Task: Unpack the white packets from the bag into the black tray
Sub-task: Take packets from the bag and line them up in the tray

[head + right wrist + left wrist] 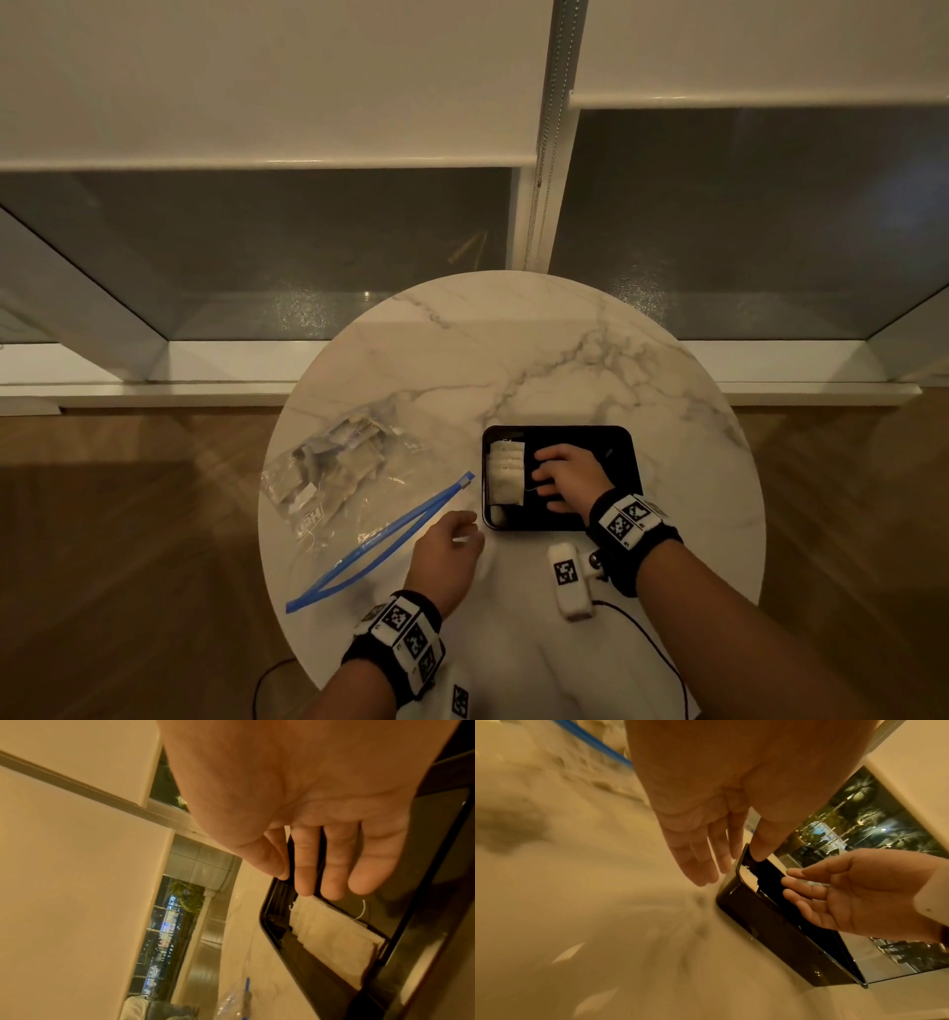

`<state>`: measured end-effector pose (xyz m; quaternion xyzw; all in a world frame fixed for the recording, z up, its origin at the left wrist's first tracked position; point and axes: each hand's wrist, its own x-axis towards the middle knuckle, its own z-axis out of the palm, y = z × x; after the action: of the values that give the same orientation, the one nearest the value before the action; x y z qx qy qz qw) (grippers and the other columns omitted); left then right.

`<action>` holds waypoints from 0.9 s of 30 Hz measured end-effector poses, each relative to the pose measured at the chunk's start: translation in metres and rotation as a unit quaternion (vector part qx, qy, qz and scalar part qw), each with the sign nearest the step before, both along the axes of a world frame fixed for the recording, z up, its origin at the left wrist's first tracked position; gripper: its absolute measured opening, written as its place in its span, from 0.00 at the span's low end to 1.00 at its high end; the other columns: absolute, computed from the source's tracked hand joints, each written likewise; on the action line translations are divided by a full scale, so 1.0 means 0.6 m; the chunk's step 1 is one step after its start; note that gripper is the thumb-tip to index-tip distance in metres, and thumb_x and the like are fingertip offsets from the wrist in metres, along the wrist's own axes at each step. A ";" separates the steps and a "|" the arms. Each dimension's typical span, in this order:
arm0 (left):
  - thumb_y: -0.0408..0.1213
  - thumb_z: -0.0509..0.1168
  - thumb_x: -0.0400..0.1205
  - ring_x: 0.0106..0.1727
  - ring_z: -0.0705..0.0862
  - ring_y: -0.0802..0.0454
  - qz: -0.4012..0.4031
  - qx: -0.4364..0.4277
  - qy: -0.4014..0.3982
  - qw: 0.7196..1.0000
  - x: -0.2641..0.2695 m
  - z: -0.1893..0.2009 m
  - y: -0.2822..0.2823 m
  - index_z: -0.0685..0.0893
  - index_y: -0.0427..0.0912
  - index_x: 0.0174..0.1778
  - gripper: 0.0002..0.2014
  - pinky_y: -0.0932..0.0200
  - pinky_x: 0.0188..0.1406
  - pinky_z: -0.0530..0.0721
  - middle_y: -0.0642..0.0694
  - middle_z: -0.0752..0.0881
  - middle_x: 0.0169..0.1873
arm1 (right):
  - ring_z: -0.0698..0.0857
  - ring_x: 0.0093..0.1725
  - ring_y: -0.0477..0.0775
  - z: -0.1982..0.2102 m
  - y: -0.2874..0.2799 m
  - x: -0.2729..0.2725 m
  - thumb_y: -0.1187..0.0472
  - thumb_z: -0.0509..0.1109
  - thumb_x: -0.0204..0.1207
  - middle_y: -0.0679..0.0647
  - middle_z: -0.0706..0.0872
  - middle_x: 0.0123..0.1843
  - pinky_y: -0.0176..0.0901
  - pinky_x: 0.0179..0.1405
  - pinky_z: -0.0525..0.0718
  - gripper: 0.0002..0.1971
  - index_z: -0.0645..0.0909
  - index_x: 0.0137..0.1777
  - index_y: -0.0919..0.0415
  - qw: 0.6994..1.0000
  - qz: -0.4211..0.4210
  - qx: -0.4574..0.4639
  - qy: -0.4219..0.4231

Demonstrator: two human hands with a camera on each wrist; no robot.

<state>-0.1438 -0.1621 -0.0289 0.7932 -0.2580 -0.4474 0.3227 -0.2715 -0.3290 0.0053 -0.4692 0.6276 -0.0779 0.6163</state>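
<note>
— Round marble table [565, 349] stands by a dark window. Where are the white packets [506, 473]?

— Stacked along the left side of the black tray [624, 437]. More of them fill the clear bag [328, 478], but they are hard to count.

— And the hands?

— The right hand [567, 475] hovers over the tray, fingers spread, holding nothing. The left hand [447, 555] is relaxed near the bag's blue zip, also holding nothing.

White packets [506, 472] lie stacked along the black tray's [616, 437] left side.
</note>
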 end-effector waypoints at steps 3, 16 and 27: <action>0.41 0.67 0.84 0.47 0.89 0.55 -0.005 -0.020 -0.013 1.000 0.005 0.018 0.018 0.86 0.55 0.51 0.05 0.51 0.55 0.89 0.52 0.89 0.48 | 0.83 0.36 0.50 0.020 0.029 -0.004 0.70 0.62 0.79 0.58 0.89 0.45 0.41 0.31 0.81 0.11 0.83 0.54 0.58 0.998 -0.036 -0.038 -0.045; 0.34 0.75 0.78 0.32 0.82 0.56 0.085 -0.168 -0.239 0.953 0.073 0.121 0.123 0.85 0.55 0.40 0.09 0.64 0.33 0.83 0.53 0.83 0.27 | 0.87 0.46 0.52 0.036 0.153 0.079 0.61 0.67 0.79 0.54 0.89 0.45 0.47 0.53 0.86 0.08 0.84 0.46 0.45 0.941 0.280 -0.184 -0.041; 0.54 0.79 0.70 0.54 0.85 0.47 -0.139 -0.025 -0.446 0.884 0.200 0.041 0.210 0.86 0.51 0.60 0.24 0.51 0.45 0.84 0.50 0.87 0.55 | 0.78 0.68 0.57 0.022 0.232 0.177 0.59 0.61 0.79 0.54 0.82 0.68 0.52 0.72 0.73 0.20 0.79 0.71 0.57 0.693 0.592 -0.405 0.073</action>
<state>-0.0241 -0.0362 -0.0040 0.8567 -0.4934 -0.0795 0.1278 -0.1656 -0.1899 0.0182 -0.9520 0.1705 0.0915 0.2370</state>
